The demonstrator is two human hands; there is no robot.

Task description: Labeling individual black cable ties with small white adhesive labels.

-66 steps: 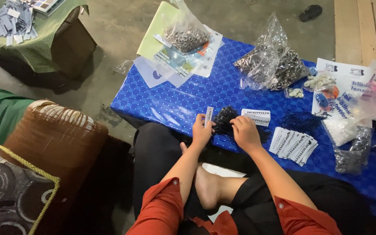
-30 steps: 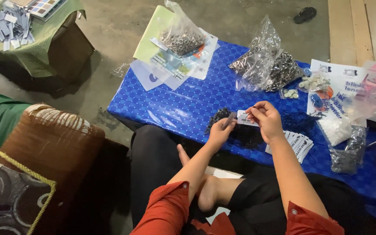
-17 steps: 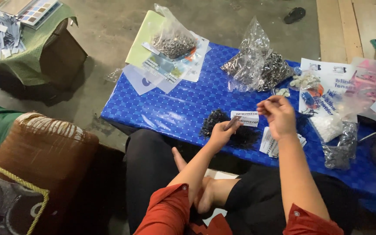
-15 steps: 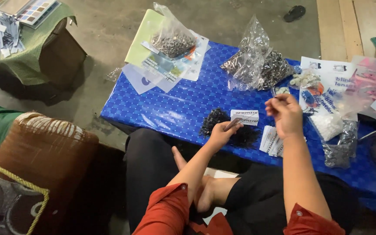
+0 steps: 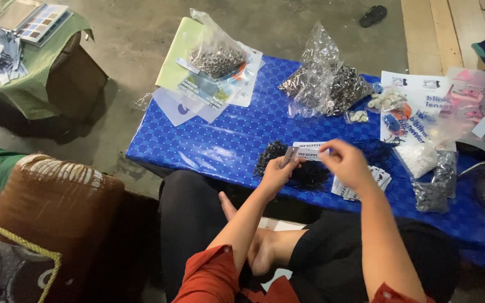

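Note:
I sit at a low table with a blue cloth [image 5: 209,140]. My left hand [image 5: 279,171] pinches one end of a small white printed card [image 5: 305,152], held just above a heap of small black pieces [image 5: 301,171]. My right hand [image 5: 346,164] is at the card's other end, fingers closed on something small that I cannot make out. A stack of white cards [image 5: 369,185] lies on the cloth under my right wrist.
Clear bags of small metal parts [image 5: 217,56] [image 5: 326,87] sit at the table's far side, on papers [image 5: 197,90]. More bags and printed packets [image 5: 428,129] crowd the right end. A brown cushion [image 5: 51,213] is at my left, a green-covered box [image 5: 35,73] beyond it.
My right hand reached out to the right side of the table and has come back to the card. My left hand stayed at the black heap holding the card.

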